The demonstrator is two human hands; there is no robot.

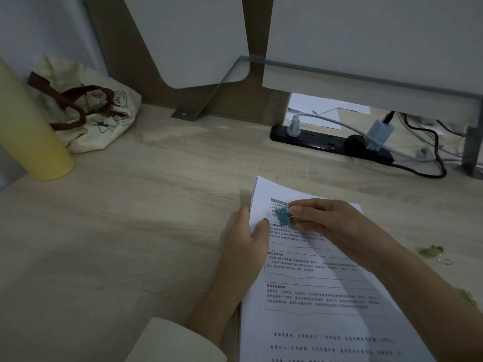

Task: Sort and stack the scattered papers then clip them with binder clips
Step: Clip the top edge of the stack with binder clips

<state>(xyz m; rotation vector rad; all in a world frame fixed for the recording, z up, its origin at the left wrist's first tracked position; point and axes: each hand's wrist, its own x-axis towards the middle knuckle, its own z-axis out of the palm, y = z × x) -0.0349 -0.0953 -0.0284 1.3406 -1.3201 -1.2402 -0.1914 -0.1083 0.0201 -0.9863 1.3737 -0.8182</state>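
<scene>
A stack of printed white papers (313, 296) lies on the wooden desk, running from the lower right up toward the middle. My left hand (245, 246) grips the stack's left edge, thumb on the top sheet. My right hand (326, 220) pinches a small blue binder clip (283, 216) by its wire handles, just above the top sheet near the stack's upper left part. Whether the clip's jaws touch the paper I cannot tell.
Green binder clips (432, 252) lie on the desk to the right, another (467, 296) near the right edge. A black power strip (326, 145) with plugs and cables sits behind the papers. At far left stand a yellow cylinder (28, 131) and a cloth bag (91, 111).
</scene>
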